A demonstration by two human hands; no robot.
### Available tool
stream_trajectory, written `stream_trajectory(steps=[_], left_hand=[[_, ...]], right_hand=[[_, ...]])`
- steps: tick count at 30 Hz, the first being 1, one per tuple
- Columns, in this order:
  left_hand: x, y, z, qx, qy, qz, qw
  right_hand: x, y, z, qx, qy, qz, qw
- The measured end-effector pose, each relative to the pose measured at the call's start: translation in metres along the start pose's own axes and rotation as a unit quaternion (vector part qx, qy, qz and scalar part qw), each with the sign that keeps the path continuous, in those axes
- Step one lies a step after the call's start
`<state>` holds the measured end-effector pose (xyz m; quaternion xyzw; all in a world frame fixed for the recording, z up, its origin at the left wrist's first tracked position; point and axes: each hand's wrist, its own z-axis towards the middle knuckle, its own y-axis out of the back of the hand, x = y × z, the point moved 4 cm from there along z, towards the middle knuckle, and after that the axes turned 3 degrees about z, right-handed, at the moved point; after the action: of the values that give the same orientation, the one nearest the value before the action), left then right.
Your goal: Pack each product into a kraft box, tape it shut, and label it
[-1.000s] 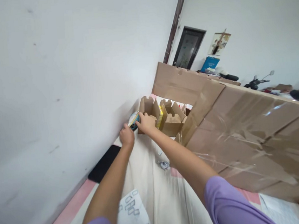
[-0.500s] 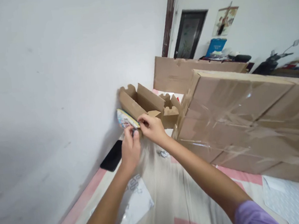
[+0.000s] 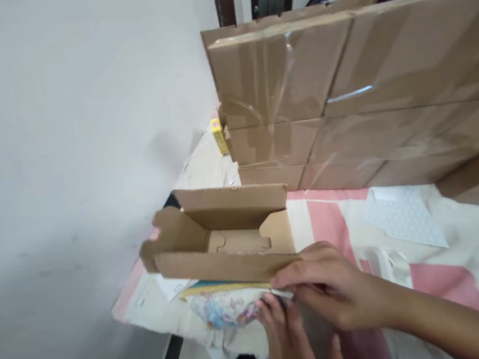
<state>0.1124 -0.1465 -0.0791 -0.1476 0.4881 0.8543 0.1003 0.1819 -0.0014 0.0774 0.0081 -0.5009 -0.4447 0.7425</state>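
Observation:
A printed pouch [image 3: 226,308] with a yellow edge lies alongside the near wall of an open cardboard box [image 3: 226,264]. My left hand [image 3: 283,333] has its fingers curled over the pouch's right end, with the thumb lower down. My right hand [image 3: 335,289] is closed, thumb and forefinger at the yellow edge's right end, against the box's near corner. The fingers hide what exactly they pinch there. No contents show inside the box, whose end flaps stand up.
A wall of taped cardboard boxes [image 3: 272,80] stands behind, and a white wall [image 3: 69,134] is on the left. A small yellow box [image 3: 219,136] sits in the gap. On the pink-and-white sheet [image 3: 328,222] lie a pale patterned packet [image 3: 404,214] and a whitish object [image 3: 385,264].
The view has turned and come closer. The pouch and both hands now appear lower, in front of the open box. Both hands stay at the pouch's end.

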Motion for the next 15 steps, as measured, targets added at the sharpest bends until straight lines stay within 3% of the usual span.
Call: stream_trajectory(steps=[3, 6, 11, 15], left_hand=[[-0.040, -0.029, -0.030, -0.011, -0.057, -0.016, 0.998], [-0.066, -0.039, -0.032, 0.009, -0.148, -0.047, 0.988], [-0.070, -0.033, -0.023, 0.086, -0.218, 0.009, 0.972], [-0.061, -0.029, -0.026, 0.114, -0.244, 0.056, 0.962]], right_hand=[[-0.003, 0.011, -0.042, -0.006, -0.046, 0.009, 0.999], [-0.009, 0.019, -0.078, -0.025, -0.099, -0.003, 0.995], [-0.022, 0.024, -0.125, -0.080, -0.145, -0.079, 0.983], [-0.027, 0.018, -0.142, -0.123, -0.097, -0.179, 0.971]])
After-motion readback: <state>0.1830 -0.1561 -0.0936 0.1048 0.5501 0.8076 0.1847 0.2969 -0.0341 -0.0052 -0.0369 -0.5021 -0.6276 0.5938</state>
